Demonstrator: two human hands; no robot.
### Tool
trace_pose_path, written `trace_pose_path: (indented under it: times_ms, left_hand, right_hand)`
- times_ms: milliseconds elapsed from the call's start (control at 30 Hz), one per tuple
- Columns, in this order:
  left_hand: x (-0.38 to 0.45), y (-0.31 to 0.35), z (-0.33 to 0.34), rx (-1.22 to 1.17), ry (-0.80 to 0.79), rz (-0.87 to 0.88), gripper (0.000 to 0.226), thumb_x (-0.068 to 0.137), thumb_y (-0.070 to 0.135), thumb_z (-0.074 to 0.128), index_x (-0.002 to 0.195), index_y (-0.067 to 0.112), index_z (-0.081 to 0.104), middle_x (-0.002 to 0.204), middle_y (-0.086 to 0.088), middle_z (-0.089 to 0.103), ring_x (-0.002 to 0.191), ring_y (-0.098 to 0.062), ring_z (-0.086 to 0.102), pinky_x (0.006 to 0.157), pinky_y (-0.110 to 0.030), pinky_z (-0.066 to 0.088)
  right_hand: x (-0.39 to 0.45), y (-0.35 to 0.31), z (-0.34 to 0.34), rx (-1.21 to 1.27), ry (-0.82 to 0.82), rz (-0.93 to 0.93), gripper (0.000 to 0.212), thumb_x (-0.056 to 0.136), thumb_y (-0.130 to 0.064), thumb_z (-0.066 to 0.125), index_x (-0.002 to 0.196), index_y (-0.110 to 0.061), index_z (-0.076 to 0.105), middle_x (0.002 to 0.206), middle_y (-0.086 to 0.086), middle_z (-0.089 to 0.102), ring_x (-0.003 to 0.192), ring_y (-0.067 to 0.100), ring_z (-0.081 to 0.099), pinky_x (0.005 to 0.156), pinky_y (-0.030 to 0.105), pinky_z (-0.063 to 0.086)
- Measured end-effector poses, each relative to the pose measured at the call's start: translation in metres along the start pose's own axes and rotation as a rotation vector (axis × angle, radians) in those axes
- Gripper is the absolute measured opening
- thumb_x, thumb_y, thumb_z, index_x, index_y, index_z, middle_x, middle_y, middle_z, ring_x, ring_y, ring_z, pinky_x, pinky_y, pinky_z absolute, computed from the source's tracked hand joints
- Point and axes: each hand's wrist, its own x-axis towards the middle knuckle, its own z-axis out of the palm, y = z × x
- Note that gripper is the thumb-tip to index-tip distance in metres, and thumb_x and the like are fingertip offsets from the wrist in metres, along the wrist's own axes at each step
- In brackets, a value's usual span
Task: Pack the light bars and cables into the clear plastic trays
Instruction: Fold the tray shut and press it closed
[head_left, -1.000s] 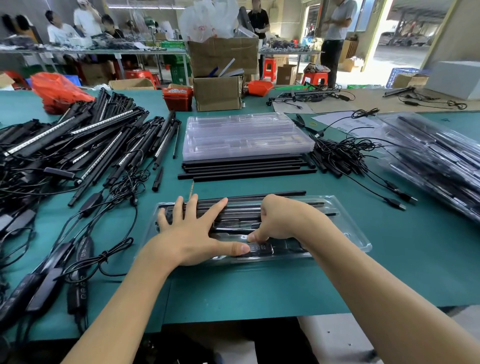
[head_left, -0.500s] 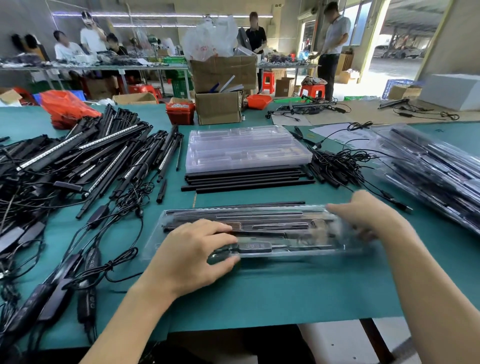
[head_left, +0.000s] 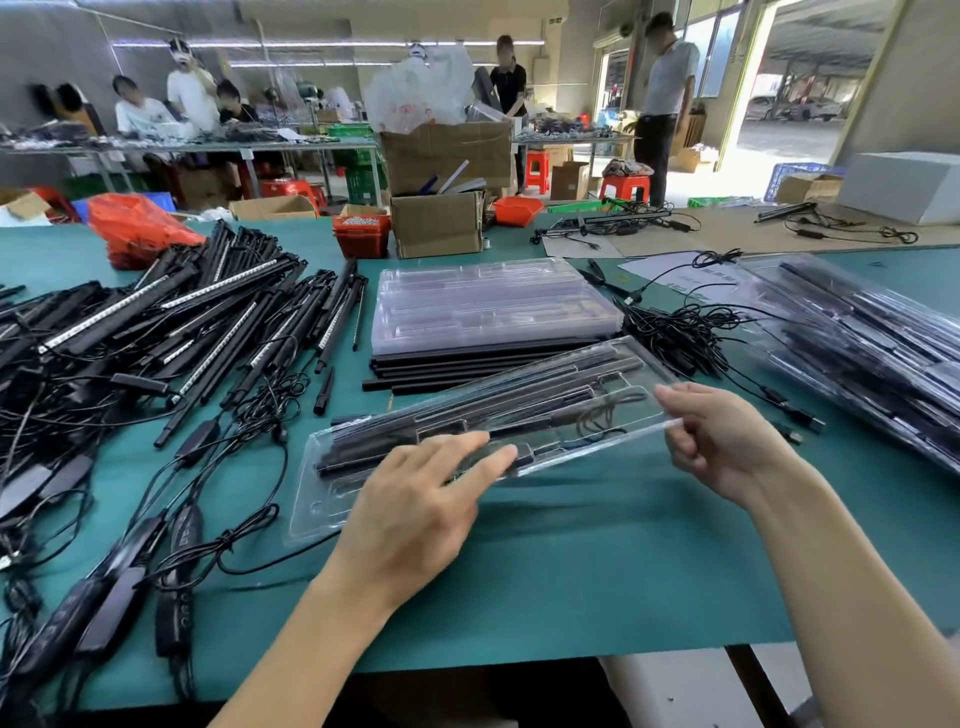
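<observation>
The filled clear tray (head_left: 613, 384) was tilted up at its right end because the right hand (head_left: 727, 441) pinched that edge to carry it, probably toward the packed pile (head_left: 857, 353). Left hand (head_left: 415, 499) lay open with fingers straight under the near rim, just steadying it over the green table (head_left: 597, 571)

Clear glossy plastic against matt black

The tray (head_left: 613, 374) is thin, shiny see-through plastic; the light bars (head_left: 218, 332) look matt black; the counter (head_left: 597, 561) has a smooth, dull green covering; the boxes (head_left: 436, 223) are plain brown cardboard.
</observation>
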Motion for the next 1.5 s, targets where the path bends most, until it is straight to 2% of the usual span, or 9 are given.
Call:
trace_pose_path:
  times_ms: [100, 267, 500, 833, 900, 1000, 1167, 1333, 1500]
  left_hand:
    - [0.001, 0.002, 0.006, 0.028, 0.059, 0.022, 0.058, 0.078, -0.005, 0.077, 0.130, 0.019, 0.067, 0.122, 0.002, 0.071, 0.107, -0.019, 0.068, 0.080, -0.035, 0.055]
    - [-0.002, 0.000, 0.009, 0.059, 0.122, 0.083, 0.048, 0.087, -0.007, 0.055, 0.129, 0.012, 0.068, 0.126, -0.003, 0.069, 0.106, -0.020, 0.069, 0.083, -0.037, 0.057]
    - [-0.004, -0.005, 0.000, 0.162, 0.169, -0.155, 0.043, 0.084, 0.008, 0.073, 0.126, 0.018, 0.070, 0.123, 0.003, 0.071, 0.108, -0.021, 0.068, 0.091, -0.041, 0.047]
    - [-0.012, -0.039, -0.028, 0.170, -0.041, -0.633, 0.076, 0.085, 0.019, 0.074, 0.152, 0.021, 0.039, 0.156, -0.015, 0.039, 0.127, -0.044, 0.052, 0.091, -0.063, 0.050]
    - [-0.006, -0.039, -0.031, 0.078, 0.005, -0.759, 0.077, 0.092, 0.035, 0.065, 0.154, 0.026, 0.021, 0.160, -0.019, 0.028, 0.111, -0.045, 0.061, 0.081, -0.059, 0.053]
    - [0.002, -0.041, -0.032, -0.087, 0.058, -0.854, 0.066, 0.096, 0.042, 0.055, 0.151, 0.022, 0.025, 0.114, -0.014, 0.069, 0.075, -0.036, 0.065, 0.068, -0.047, 0.052]
    - [0.016, -0.040, -0.034, -0.312, 0.069, -0.804, 0.049, 0.099, 0.025, 0.057, 0.145, 0.016, 0.041, 0.095, 0.010, 0.062, 0.073, -0.027, 0.064, 0.069, -0.039, 0.050]
    - [0.020, -0.035, -0.026, -0.377, -0.031, -0.740, 0.053, 0.101, 0.033, 0.054, 0.149, 0.015, 0.040, 0.098, 0.012, 0.072, 0.037, -0.004, 0.046, 0.054, -0.034, 0.046]
    - [0.015, -0.041, -0.030, -0.392, -0.144, -0.686, 0.061, 0.087, 0.029, 0.076, 0.141, 0.028, 0.050, 0.079, 0.022, 0.069, 0.034, -0.007, 0.042, 0.059, -0.032, 0.048]
  right_hand:
    - [-0.007, 0.002, 0.010, 0.117, 0.004, 0.002, 0.023, 0.083, -0.039, 0.070, 0.087, -0.020, 0.058, 0.060, -0.001, 0.045, 0.046, 0.012, 0.045, 0.037, 0.020, 0.034]
    - [-0.018, 0.023, 0.036, 0.145, -0.240, 0.037, 0.070, 0.072, -0.038, 0.081, 0.133, -0.030, 0.046, 0.125, 0.015, 0.061, 0.095, 0.040, 0.072, 0.062, 0.040, 0.060]
    - [-0.007, 0.030, 0.064, 0.299, -0.019, -0.084, 0.057, 0.091, 0.004, 0.062, 0.142, 0.004, 0.038, 0.063, 0.005, 0.064, 0.064, 0.036, 0.071, 0.048, 0.029, 0.056]
    - [-0.008, 0.028, 0.049, 0.494, -0.025, -0.212, 0.010, 0.099, 0.000, 0.048, 0.091, -0.005, 0.051, 0.073, 0.010, 0.061, 0.061, 0.023, 0.070, 0.050, 0.022, 0.054]
    - [-0.008, 0.031, 0.047, 0.551, -0.029, -0.200, 0.006, 0.100, -0.004, 0.047, 0.098, -0.007, 0.052, 0.085, 0.011, 0.063, 0.064, 0.021, 0.069, 0.052, 0.021, 0.053]
    - [-0.008, 0.035, 0.045, 0.641, -0.020, -0.148, 0.012, 0.098, -0.014, 0.050, 0.088, -0.014, 0.057, 0.081, 0.004, 0.064, 0.068, 0.018, 0.068, 0.054, 0.020, 0.052]
    - [-0.009, 0.035, 0.051, 0.669, 0.010, -0.090, 0.008, 0.094, -0.032, 0.056, 0.095, -0.025, 0.058, 0.108, 0.006, 0.055, 0.093, 0.029, 0.069, 0.068, 0.035, 0.059]
    - [-0.008, 0.038, 0.068, 0.682, -0.041, -0.029, 0.082, 0.073, -0.030, 0.078, 0.138, -0.034, 0.029, 0.108, 0.015, 0.053, 0.079, 0.031, 0.073, 0.065, 0.041, 0.061]
    - [-0.009, 0.043, 0.072, 0.715, 0.069, 0.007, 0.005, 0.094, -0.005, 0.058, 0.093, -0.007, 0.054, 0.081, 0.009, 0.059, 0.064, 0.027, 0.070, 0.054, 0.033, 0.058]
